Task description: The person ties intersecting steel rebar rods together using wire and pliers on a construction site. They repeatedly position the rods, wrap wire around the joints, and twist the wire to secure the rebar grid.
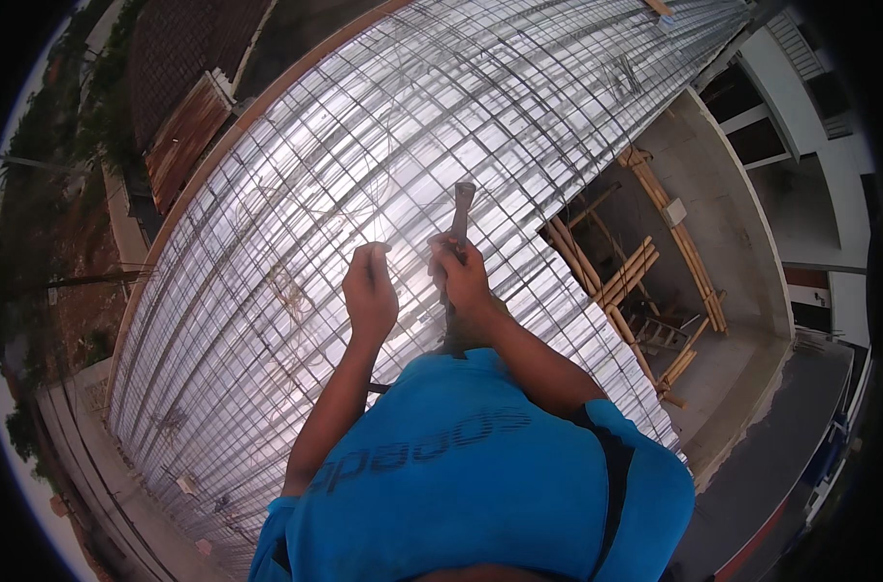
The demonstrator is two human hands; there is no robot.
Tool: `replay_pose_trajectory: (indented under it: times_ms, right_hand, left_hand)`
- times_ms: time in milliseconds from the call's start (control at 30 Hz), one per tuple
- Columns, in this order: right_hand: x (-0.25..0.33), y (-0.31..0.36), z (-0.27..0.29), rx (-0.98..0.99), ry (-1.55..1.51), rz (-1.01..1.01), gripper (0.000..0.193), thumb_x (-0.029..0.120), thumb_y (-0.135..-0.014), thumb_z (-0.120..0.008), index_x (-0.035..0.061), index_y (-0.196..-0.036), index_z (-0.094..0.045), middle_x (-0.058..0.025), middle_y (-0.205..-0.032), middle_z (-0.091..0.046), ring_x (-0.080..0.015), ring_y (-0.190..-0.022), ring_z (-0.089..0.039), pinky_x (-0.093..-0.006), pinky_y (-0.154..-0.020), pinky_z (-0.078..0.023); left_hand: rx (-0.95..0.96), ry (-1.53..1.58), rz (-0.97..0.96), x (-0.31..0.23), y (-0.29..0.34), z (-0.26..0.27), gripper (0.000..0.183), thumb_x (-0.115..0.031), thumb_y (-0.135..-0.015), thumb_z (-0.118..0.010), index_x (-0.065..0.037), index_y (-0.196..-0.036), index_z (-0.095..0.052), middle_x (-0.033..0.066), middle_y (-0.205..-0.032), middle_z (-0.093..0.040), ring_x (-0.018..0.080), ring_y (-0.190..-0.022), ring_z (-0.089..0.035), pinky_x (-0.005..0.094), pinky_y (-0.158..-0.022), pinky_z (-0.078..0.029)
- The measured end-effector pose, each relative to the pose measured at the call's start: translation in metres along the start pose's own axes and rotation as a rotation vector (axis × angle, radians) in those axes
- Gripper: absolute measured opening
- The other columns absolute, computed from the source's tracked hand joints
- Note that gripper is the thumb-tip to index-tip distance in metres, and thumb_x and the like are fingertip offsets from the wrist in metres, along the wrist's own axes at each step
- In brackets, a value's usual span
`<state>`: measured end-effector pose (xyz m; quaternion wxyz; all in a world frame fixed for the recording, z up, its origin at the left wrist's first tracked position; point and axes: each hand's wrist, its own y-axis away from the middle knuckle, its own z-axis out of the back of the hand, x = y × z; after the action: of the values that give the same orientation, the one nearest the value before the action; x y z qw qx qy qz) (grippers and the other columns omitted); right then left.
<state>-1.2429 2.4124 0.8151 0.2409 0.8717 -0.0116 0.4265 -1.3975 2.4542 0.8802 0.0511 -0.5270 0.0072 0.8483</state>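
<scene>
My left hand (371,296) is raised over the steel mesh with thumb and fingers pinched together. Whatever lies between those fingertips is too small to make out. Close beside it on the right, my right hand (464,276) is closed around a long dark metal hand tool (464,206). The tool's widened head points away from me, and its kind is not clear. Beneath both hands spreads a grid of steel reinforcing bars (296,194) over shiny, pale sheeting. Loose thin wire (291,296) lies in tangles on the grid, left of my left hand.
To the right, a rectangular opening drops to a lower space with bamboo poles (628,272) and a concrete wall (733,194). A reddish-brown edge board (238,126) borders the deck on the far left. Beyond it stands a rusty metal roof (187,136).
</scene>
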Motion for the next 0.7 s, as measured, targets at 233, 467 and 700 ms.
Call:
replay_pose_trajectory:
  times_ms: [233, 467, 700]
  right_hand:
    - [0.133, -0.126, 0.002, 0.161, -0.096, 0.0, 0.021, 0.017, -0.108, -0.066, -0.0008, -0.12, -0.067, -0.0088, -0.086, -0.068, -0.0123, -0.057, -0.053, -0.0295, -0.055, -0.044]
    - [0.181, -0.21, -0.002, -0.025, -0.278, 0.186, 0.014, -0.004, -0.101, -0.063, -0.0007, -0.113, -0.067, -0.0176, -0.122, -0.07, -0.0189, -0.086, -0.072, -0.0287, -0.061, -0.051]
    - [0.209, -0.299, 0.005, -0.086, -0.09, 0.204, 0.013, 0.009, -0.105, -0.07, 0.0011, -0.115, -0.066, -0.0161, -0.116, -0.071, -0.0205, -0.089, -0.072, -0.0295, -0.06, -0.05]
  left_hand:
    - [0.146, -0.145, -0.044, -0.03, -0.133, -0.052, 0.025, -0.019, -0.111, -0.056, 0.001, -0.111, -0.071, 0.0189, -0.095, -0.073, 0.0313, -0.088, -0.071, 0.0417, -0.081, -0.055]
    - [0.257, -0.079, -0.014, -0.049, -0.22, -0.092, 0.028, -0.021, -0.11, -0.058, 0.003, -0.114, -0.071, 0.0243, -0.104, -0.073, 0.0409, -0.094, -0.071, 0.0448, -0.085, -0.055]
    - [0.383, -0.06, -0.008, -0.044, -0.337, -0.134, 0.025, -0.02, -0.111, -0.058, 0.0, -0.115, -0.073, 0.0167, -0.098, -0.074, 0.0242, -0.088, -0.07, 0.0379, -0.08, -0.055]
